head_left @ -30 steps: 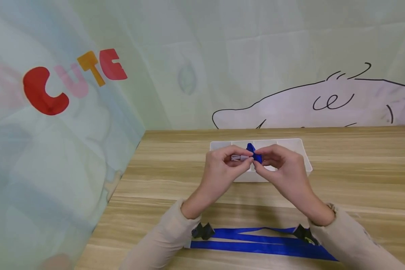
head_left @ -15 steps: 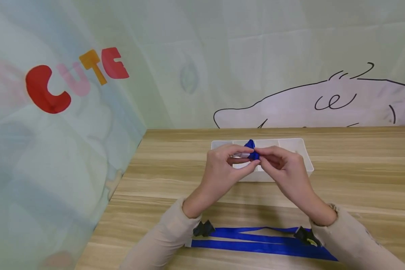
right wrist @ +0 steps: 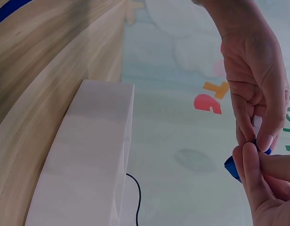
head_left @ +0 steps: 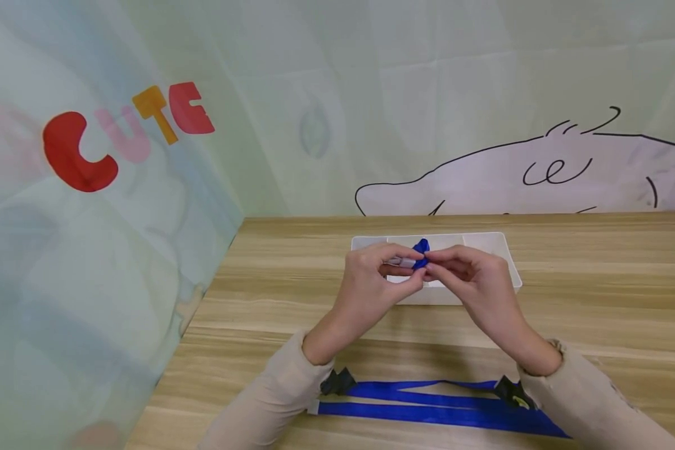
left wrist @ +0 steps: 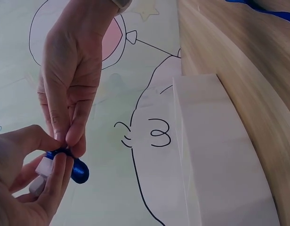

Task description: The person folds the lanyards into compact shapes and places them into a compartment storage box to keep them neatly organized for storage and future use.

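Blue material [head_left: 421,246] is being pinched above the wooden table [head_left: 275,281] by the left hand [head_left: 368,274] and the right hand [head_left: 479,276], fingertips close together. A pale piece [left wrist: 44,167] is being gripped in the left hand. The white divided tray [head_left: 435,297] is being partly hidden behind them; blue strips [head_left: 427,415] are being supported on the tabletop near the sleeves [head_left: 275,387].

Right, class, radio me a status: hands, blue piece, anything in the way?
Left hand, right hand: both pinching blue piece. Piece raised, apart from white tray. No obstruction visible.
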Demonstrator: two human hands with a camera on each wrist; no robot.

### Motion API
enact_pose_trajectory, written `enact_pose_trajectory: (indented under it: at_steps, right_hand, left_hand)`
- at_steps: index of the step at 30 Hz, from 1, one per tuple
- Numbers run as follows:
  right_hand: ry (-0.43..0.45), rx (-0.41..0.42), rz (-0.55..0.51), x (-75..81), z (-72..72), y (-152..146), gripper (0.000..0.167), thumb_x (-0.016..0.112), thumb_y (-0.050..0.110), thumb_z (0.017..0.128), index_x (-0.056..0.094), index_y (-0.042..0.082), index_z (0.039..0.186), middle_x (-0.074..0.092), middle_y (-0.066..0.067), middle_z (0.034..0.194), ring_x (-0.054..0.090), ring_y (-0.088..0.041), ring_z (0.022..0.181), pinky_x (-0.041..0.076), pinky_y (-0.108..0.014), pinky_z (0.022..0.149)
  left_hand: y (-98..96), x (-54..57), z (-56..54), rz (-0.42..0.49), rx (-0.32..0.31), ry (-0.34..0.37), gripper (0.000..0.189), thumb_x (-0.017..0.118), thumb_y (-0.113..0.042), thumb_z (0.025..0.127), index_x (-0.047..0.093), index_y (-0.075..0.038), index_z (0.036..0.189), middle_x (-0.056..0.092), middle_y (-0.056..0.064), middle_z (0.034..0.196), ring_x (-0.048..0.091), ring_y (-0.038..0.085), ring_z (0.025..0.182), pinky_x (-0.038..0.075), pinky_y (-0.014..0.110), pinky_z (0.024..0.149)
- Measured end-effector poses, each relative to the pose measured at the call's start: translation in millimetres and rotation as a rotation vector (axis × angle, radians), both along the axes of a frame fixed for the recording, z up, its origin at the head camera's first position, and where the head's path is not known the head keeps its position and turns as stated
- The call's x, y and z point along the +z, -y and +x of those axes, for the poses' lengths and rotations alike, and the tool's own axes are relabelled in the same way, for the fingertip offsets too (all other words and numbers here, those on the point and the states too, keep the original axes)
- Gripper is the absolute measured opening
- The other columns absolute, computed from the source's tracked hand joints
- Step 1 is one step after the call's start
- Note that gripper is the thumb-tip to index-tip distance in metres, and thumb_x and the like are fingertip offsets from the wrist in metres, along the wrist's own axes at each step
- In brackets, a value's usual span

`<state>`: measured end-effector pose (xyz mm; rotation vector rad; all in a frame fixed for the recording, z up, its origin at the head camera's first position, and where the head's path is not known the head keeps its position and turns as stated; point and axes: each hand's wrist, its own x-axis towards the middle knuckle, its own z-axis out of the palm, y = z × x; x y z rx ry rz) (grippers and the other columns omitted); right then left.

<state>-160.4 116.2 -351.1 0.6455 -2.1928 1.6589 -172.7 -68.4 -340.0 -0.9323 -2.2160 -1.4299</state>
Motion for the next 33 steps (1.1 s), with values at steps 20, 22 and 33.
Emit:
enact_pose_trajectory:
  at_steps: [20,22,33]
  right_hand:
    - [-0.342,0.163,0.428,20.4,-25.8,-18.3,0.028,0.082,-0.004,0.076,0.076,0.008,0.101,0.071,0.003,0.101,0.065,-0.013,0.093,0.054,-0.028,0.077]
    - [-0.322,0.197,0.449,22.9,-27.9,-20.0,0.025,0.082,-0.003,0.077,0.075,0.01,0.098,0.072,0.006,0.096,0.065,-0.009,0.085,0.053,-0.029,0.071]
    - [-0.103,0.203,0.481,29.1,-29.6,-18.7,0.009,0.079,0.005,0.084,0.076,0.011,0.09,0.069,0.011,0.081,0.06,-0.007,0.072,0.047,-0.03,0.064]
  left_hand:
    - [3.2,6.3,-2.9,-0.065,-0.025,0.101,0.014,0.077,-0.001,0.086,0.074,0.0,0.099,0.074,0.01,0.097,0.071,0.006,0.078,0.057,0.02,0.07]
    - [4.0,7.3,-3.6,-0.087,-0.029,0.107,0.015,0.077,-0.003,0.086,0.075,-0.001,0.1,0.075,0.009,0.097,0.07,0.005,0.079,0.057,0.021,0.07]
    - [8.7,13.9,-8.7,-0.201,-0.023,0.128,0.017,0.076,-0.009,0.089,0.077,-0.006,0.105,0.075,0.004,0.1,0.069,0.004,0.081,0.057,0.023,0.072]
